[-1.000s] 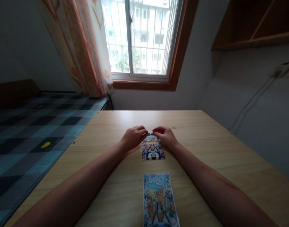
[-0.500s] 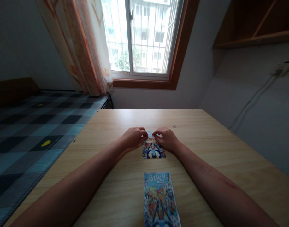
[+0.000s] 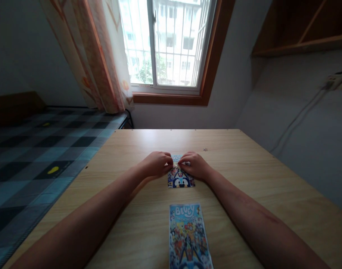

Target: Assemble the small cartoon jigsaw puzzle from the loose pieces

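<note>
Apparently, most of the work is done: the puzzle (image 3: 181,182) lies flat on the table (image 3: 143,224) between my hands, and its near part, with the blue dog face, looks joined up to a straight near edge. Its far part, pale blue with lettering, is there as well, though my fingers cover some of it. What I can't make out is the band across the puzzle's middle, just where my fingertips are; it is too small and too covered to say whether it is closed up or has a gap. My left hand (image 3: 159,163) is at the puzzle's left edge, thumb and fingers drawn narrow; my right hand (image 3: 195,164) reaches over its right side with a similarly narrow grip. Whether either grip pinches a piece, I cannot tell. Beyond the puzzle and to its right, well apart from it, lies a small speckled bit (image 3: 205,149), probably loose, so I judge that at least this is left to place. Nearer to me than the puzzle, the picture card (image 3: 189,235) lies face up, untouched
</note>
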Demonstrator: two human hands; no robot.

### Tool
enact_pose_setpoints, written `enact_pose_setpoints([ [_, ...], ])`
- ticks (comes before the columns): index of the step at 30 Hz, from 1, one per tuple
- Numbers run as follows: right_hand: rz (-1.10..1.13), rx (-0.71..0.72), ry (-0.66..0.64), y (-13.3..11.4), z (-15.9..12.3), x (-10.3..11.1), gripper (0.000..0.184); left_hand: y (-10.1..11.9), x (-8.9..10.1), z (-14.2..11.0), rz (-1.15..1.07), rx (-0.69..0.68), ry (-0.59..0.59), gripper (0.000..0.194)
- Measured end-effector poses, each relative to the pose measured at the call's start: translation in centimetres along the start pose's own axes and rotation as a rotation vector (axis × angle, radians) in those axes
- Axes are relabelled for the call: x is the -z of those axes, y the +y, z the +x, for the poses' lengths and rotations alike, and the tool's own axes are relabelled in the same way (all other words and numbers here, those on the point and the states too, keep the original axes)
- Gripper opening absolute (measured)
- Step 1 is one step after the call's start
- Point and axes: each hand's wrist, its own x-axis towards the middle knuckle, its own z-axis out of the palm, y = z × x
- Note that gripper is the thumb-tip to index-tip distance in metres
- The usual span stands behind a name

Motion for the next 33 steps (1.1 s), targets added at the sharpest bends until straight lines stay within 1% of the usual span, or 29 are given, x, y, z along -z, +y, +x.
enact_pose_setpoints([
  [10,0.006,0.012,-0.001,0.1,0.0,0.0,0.014,0.2,0.5,0.0,-0.001,-0.020,-0.039,0.019],
  [19,0.017,-0.013,0.020,0.2,0.0,-0.1,0.016,0.2,0.5,0.1,0.003,-0.039,-0.038,0.018],
  [22,0.024,-0.013,0.025,0.2,-0.1,-0.1,0.016,0.2,0.1,-0.1,-0.018,0.013,0.015,0.018],
  [26,0.022,-0.005,0.018,0.0,-0.1,-0.1,0.015,-0.1,-0.9,-0.3,-0.046,0.105,0.200,0.016],
  [28,0.017,-0.006,0.019,0.0,0.0,0.0,0.015,-0.4,-1.5,-0.2,-0.059,0.119,0.264,0.023],
  [30,0.016,-0.006,0.015,0.0,0.0,-0.1,0.016,-0.7,-1.8,-0.1,-0.071,0.130,0.274,0.033],
  [33,0.025,-0.002,0.002,0.2,-0.1,-0.2,0.021,-0.9,-2.2,0.0,-0.077,0.138,0.230,0.044],
])
